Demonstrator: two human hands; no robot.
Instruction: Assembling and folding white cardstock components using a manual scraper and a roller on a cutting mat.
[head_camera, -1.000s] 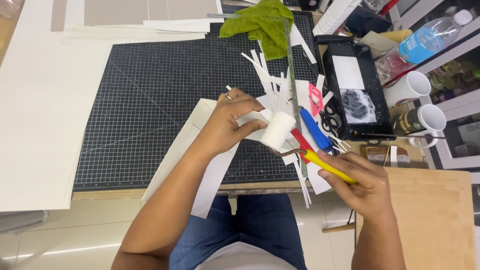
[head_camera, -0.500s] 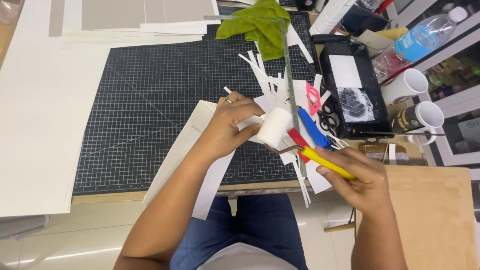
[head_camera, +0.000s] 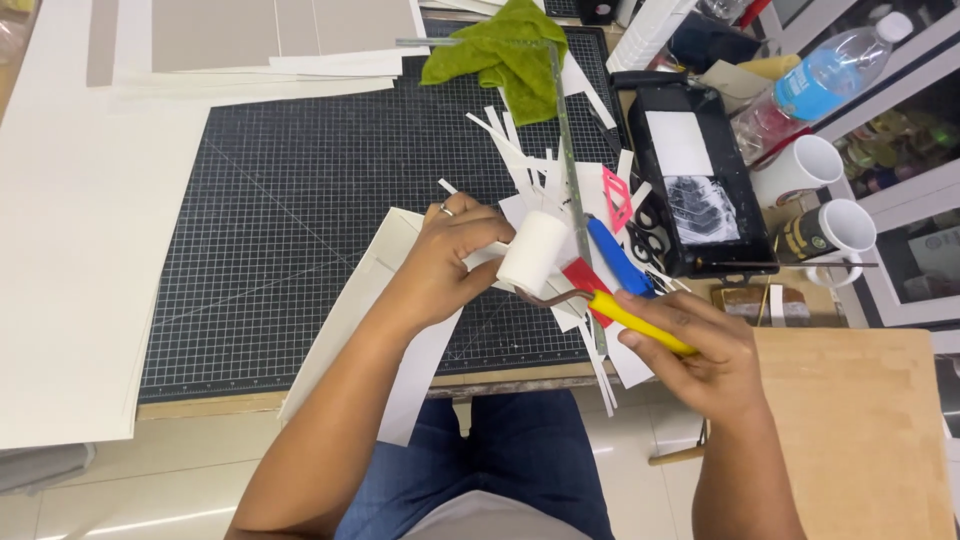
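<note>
My right hand (head_camera: 702, 352) grips the yellow handle (head_camera: 640, 322) of a small paint roller whose white foam cylinder (head_camera: 533, 252) sits over a narrow white paper piece. My left hand (head_camera: 447, 257), with a ring on one finger, pinches that paper piece beside the roller, above the black gridded cutting mat (head_camera: 300, 230). A larger folded white card (head_camera: 370, 310) lies under my left forearm at the mat's front edge.
Loose white paper strips (head_camera: 520, 165), a metal ruler (head_camera: 568, 140), a blue-handled tool (head_camera: 618, 257), a pink shape (head_camera: 616, 198) and a green cloth (head_camera: 500, 50) lie right of centre. A black paint tray (head_camera: 700, 200), two white mugs (head_camera: 810, 170) and a water bottle (head_camera: 820, 75) stand farther right. Large white sheets (head_camera: 70, 250) cover the left; a wooden board (head_camera: 860, 430) sits at lower right.
The roller has shifted slightly toward my left hand and tilted, while my right hand has slid a little left along with it. My left hand stays on the paper piece.
</note>
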